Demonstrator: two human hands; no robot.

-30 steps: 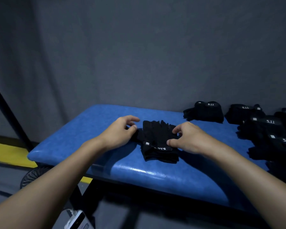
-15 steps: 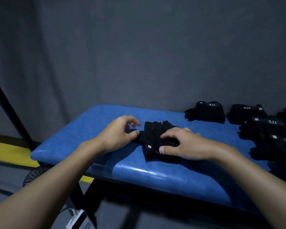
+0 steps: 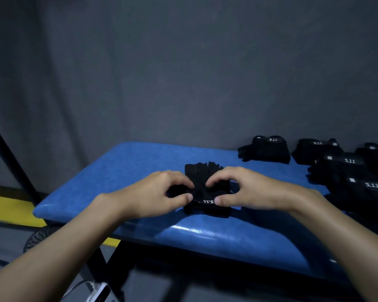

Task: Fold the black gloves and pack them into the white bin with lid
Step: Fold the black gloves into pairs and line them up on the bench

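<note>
The black gloves (image 3: 205,174) were held from both sides on the blue tabletop (image 3: 129,166), a little toward its near edge. The left hand (image 3: 157,190) was clamped on them from 9 o'clock and the right hand (image 3: 244,190) from 3 o'clock. On each, thumb and curled forefingers pinched the fabric, and the two sets of fingertips almost met over the middle. The short glove fingers were pointed to 12 o'clock, and the cuff with its white lettering lay at 6 o'clock, under the thumbs.

The gloves were judged light, soft and limp, with little slip on the padded top. A fold would likely spring open unless pressed flat, so hold was best taken at the thicker cuff edge, with the fingers kept together.

More black gloves (image 3: 268,149), already bundled, were laid from 1 to 3 o'clock along the tabletop's right end, well apart from the hands. A grey wall (image 3: 183,73) stood at 12 o'clock. The white bin was not to be seen.
</note>
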